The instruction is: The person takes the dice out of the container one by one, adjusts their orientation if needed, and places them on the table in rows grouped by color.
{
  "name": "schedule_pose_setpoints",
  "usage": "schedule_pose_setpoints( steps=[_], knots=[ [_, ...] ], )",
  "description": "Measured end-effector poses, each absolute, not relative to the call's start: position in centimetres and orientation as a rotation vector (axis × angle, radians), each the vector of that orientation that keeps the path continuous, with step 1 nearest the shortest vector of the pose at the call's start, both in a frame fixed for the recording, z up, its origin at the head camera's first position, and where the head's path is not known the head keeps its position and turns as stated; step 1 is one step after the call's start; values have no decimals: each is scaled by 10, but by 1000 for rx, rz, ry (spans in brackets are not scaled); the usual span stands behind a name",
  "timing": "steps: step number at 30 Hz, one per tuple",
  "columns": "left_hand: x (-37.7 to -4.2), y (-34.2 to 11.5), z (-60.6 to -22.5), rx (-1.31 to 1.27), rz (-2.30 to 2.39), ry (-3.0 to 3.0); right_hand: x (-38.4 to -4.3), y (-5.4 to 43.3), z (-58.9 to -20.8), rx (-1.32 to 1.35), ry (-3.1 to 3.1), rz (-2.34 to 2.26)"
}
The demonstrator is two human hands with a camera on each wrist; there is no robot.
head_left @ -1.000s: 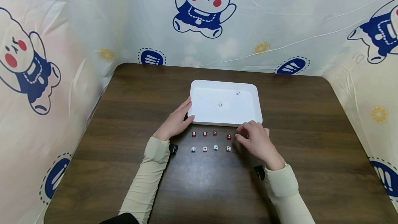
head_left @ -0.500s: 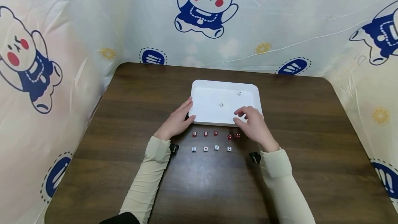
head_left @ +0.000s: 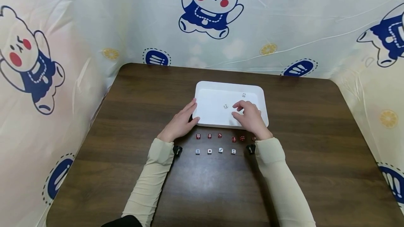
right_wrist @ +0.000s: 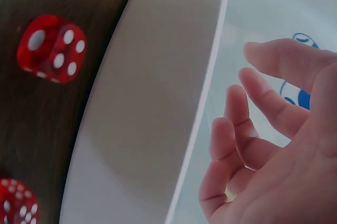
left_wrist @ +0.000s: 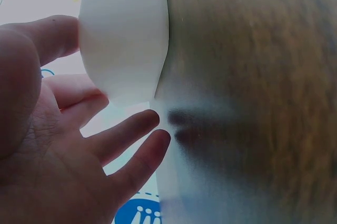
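Observation:
My left hand [head_left: 180, 123] lies against the left end of a white tray [head_left: 208, 115], with its thumb at the near corner and straight fingers along the side. In the left wrist view its thumb and fingers [left_wrist: 124, 137] are spread about the tray's corner. Above the tray's right part hovers my right hand [head_left: 251, 119], fingers loosely bent and nothing between them. A white die [head_left: 225, 106] lies in the tray just left of its fingertips, and another white die [head_left: 244, 95] lies farther back. In the right wrist view a red die [right_wrist: 51, 49] lies outside the tray wall.
On the brown table [head_left: 151, 90], in front of the tray, runs a row of several red dice [head_left: 220, 136]. Nearer me is a row of several white dice [head_left: 220, 150]. A patterned curtain [head_left: 142, 9] hangs around the table.
My right hand has moved from the right end of the red row up and left over the tray, uncovering red dice there. The left hand stays at the tray's left end.

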State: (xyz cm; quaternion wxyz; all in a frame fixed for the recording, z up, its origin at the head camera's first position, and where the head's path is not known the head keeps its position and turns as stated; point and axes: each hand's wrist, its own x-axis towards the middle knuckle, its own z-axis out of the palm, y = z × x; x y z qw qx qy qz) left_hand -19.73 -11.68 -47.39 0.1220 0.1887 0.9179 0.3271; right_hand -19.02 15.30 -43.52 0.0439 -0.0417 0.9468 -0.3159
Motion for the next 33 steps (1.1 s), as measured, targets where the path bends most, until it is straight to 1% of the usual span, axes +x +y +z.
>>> schedule_pose_setpoints(
  steps=[22,33],
  knots=[
    [-196,-116,-472,515,936,2679,-229,137,-459,58,2780,-915],
    [-197,-115,-473,521,925,2686,-237,131,-464,124,2733,-912]
  ],
)
